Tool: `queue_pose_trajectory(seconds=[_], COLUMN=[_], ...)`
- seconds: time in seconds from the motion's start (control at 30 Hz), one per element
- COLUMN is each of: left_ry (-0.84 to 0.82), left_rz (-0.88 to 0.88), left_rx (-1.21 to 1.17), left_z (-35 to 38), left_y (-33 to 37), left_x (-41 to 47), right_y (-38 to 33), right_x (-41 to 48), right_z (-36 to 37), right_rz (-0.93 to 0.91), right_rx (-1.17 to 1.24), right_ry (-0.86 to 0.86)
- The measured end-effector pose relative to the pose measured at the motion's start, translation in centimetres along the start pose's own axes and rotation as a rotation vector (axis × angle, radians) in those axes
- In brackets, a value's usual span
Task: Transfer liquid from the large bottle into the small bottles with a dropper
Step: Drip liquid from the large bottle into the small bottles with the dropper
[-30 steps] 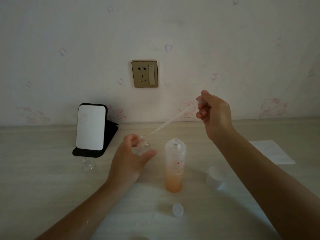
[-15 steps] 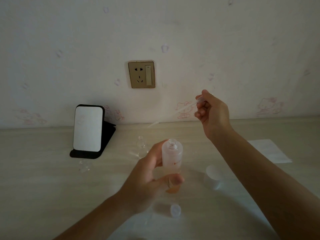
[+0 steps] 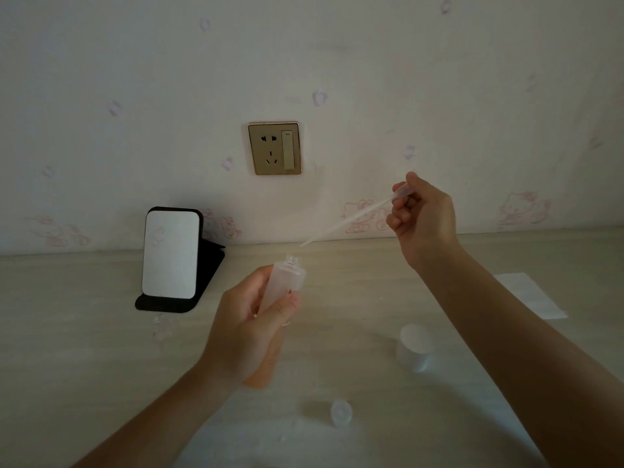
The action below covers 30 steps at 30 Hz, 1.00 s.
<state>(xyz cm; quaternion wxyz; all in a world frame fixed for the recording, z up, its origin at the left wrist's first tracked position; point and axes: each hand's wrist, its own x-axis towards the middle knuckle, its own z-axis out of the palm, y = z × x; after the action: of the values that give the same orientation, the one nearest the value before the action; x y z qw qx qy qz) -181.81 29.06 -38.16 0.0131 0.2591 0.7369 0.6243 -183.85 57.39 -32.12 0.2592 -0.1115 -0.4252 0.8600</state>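
My left hand [image 3: 246, 332] grips the large frosted bottle [image 3: 287, 278], lifted off the table and tilted, its open neck pointing up and to the right; orange liquid shows at its base below my palm. My right hand [image 3: 422, 217] pinches the bulb of a clear plastic dropper [image 3: 347, 221], which slants down to the left, its tip hanging just above and right of the bottle's mouth. One small clear bottle [image 3: 162, 327] stands on the table in front of the mirror stand. Any other small bottle is hidden behind my left hand.
A black stand with a mirror [image 3: 172, 255] sits at the back left. A large white cap [image 3: 417, 347] and a small clear cap [image 3: 341, 412] lie on the table. White paper [image 3: 530, 295] lies at the right. A wall socket [image 3: 274, 148] is above.
My left hand left the small bottle, took the large bottle, then lifted and tilted it toward the dropper. The dropper tip now hovers close to the bottle's mouth.
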Motion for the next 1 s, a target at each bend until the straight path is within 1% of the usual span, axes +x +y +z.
queue_pose_trajectory(seconds=[0.23,0.4,0.57,0.7,0.77,0.9,1.0], left_ry=[-0.002,-0.006,-0.02,-0.026,-0.029,-0.044,-0.052], left_rz=[0.013,0.021,0.049,0.065,0.065,0.065,0.065], left_rx=[0.042,0.052,0.144,0.174,0.177,0.191,0.197], left_z=[0.1,0.0,0.3,0.3,0.3,0.4,0.5], left_y=[-0.5,-0.7,-0.7,-0.7,-0.6,-0.7,-0.6], left_x=[0.0,0.0,-0.1,-0.2,-0.2,-0.2,-0.2], right_y=[0.3,0.3,0.5,1.0,1.4,2.1,2.8], right_x=[-0.1,-0.5,-1.0,-1.6,-2.0,-2.7,-3.1], right_z=[0.2,0.6,1.2,1.6,1.8,2.0,2.2], right_rz=[-0.013,-0.036,-0.042,0.0,0.033,0.078,0.048], right_rx=[-0.04,-0.128,-0.239,-0.366,-0.403,-0.47,-0.52], right_ry=[-0.022,-0.064,-0.248,-0.479,-0.567,-0.684,-0.682])
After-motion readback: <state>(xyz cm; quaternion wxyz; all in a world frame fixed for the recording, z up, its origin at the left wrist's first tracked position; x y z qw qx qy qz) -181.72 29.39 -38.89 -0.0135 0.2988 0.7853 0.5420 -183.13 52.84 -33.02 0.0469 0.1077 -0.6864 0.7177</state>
